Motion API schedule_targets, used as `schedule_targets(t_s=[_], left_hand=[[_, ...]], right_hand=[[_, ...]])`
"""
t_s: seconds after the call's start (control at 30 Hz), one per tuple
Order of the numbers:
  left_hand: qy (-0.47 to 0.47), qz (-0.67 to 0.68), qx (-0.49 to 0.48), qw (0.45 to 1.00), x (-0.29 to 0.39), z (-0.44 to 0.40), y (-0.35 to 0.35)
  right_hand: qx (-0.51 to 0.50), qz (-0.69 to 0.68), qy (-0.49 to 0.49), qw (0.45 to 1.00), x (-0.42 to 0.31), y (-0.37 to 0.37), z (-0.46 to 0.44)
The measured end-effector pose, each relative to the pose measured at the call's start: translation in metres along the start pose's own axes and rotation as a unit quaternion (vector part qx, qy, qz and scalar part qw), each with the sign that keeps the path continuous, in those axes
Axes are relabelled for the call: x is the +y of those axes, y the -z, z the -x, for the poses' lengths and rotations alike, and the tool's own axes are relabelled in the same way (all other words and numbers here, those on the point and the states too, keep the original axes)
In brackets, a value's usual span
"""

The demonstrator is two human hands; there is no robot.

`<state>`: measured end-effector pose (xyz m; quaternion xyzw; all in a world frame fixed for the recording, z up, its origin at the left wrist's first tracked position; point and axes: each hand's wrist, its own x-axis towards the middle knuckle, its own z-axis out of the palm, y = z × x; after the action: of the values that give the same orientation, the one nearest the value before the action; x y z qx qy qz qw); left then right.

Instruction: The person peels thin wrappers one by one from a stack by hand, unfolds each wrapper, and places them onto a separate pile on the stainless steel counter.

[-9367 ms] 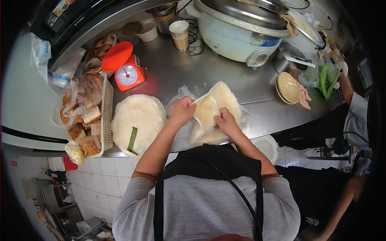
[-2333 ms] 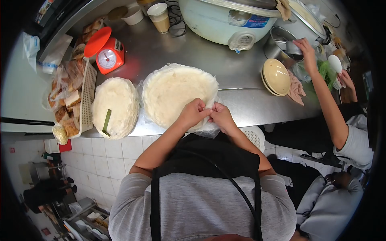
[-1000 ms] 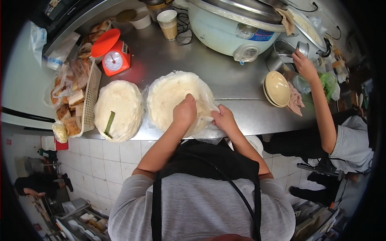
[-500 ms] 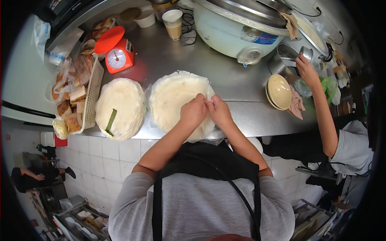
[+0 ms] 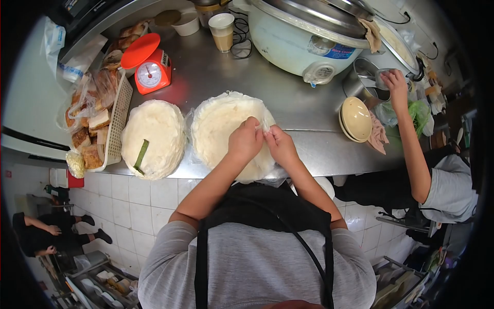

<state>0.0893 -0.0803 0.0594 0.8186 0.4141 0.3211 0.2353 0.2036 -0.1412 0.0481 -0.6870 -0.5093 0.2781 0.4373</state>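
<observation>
A stack of thin, round, white dough sheets lies on the steel counter in front of me, with clear plastic under its edges. My left hand is over the right part of the stack, its fingers pinched on the edge of a thin dough sheet. Right beside it, my right hand pinches the same edge between thumb and fingers. The fingertips of both hands almost meet. A second stack of dough sheets, with a green strip on top, rests to the left.
Bread pieces fill a white basket at left, near an orange scale. Behind are a cup and a large rice cooker. Stacked bowls stand at right, where a co-worker's hand holds a ladle-like metal utensil.
My left hand has shifted slightly left and down, and the fingertips of both hands are a little further apart. The co-worker's hand has moved and turned the metal utensil.
</observation>
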Motion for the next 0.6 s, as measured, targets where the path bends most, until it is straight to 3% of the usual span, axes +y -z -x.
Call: schedule_targets(t_s=[0.07, 0.17, 0.37, 0.47, 0.6], left_hand=[[-0.005, 0.01, 0.004, 1.0, -0.001, -0.003, -0.004], [0.077, -0.017, -0.071, 0.994, -0.003, -0.006, -0.005], [0.112, -0.017, -0.034, 0.993, -0.018, -0.009, 0.011], [0.099, -0.007, -0.033, 0.994, -0.024, -0.003, 0.012], [0.102, -0.023, -0.072, 0.992, -0.015, 0.008, 0.007]], right_hand=[[-0.004, -0.007, 0.006, 1.0, 0.0, -0.001, 0.003], [0.012, 0.023, -0.005, 1.0, 0.0, 0.001, 0.004], [0.066, 0.021, -0.083, 0.994, 0.018, 0.017, -0.001], [0.005, 0.125, -0.13, 0.984, 0.024, 0.026, -0.005], [-0.013, 0.231, -0.083, 0.969, -0.002, 0.032, -0.018]])
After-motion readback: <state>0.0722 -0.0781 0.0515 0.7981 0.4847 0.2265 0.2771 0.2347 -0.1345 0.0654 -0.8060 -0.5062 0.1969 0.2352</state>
